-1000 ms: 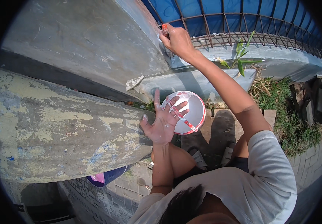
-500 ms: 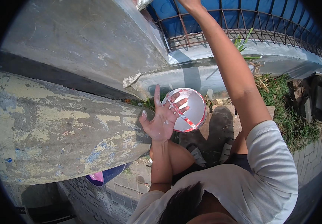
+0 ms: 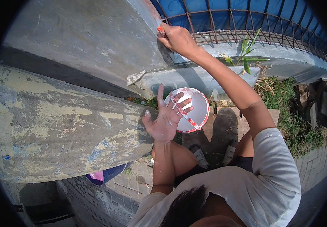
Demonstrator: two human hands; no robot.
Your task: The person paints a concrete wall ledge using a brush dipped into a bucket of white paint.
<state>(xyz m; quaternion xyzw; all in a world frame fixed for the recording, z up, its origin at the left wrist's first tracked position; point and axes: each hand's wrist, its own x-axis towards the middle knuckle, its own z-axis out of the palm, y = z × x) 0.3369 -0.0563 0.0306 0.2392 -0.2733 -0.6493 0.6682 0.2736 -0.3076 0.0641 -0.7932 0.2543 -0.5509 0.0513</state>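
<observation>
My left hand [image 3: 165,121] is palm up with its fingers apart. The handle [image 3: 188,118] of a white bucket [image 3: 199,108] with a red-trimmed rim lies across those fingers. Whitish smears mark the palm and thumb, and the bucket's inside looks white. At the upper edge of the view, my right hand [image 3: 177,39] is closed on an orange-ended tool [image 3: 160,29], whose other end the fist hides. That fist is at the corner of a grey wall [image 3: 91,34], beside a metal grille [image 3: 212,22].
A large round column with peeling paint [image 3: 65,128] fills the left. A low grey ledge [image 3: 205,77] runs behind the bucket. Plants [image 3: 246,49] and grass [image 3: 280,98] grow at the right. A dark blue container with something pink [image 3: 97,176] is under the column.
My right hand has come down and left from the top edge, bringing the orange-ended tool into view. My left hand and the bucket have hardly moved.
</observation>
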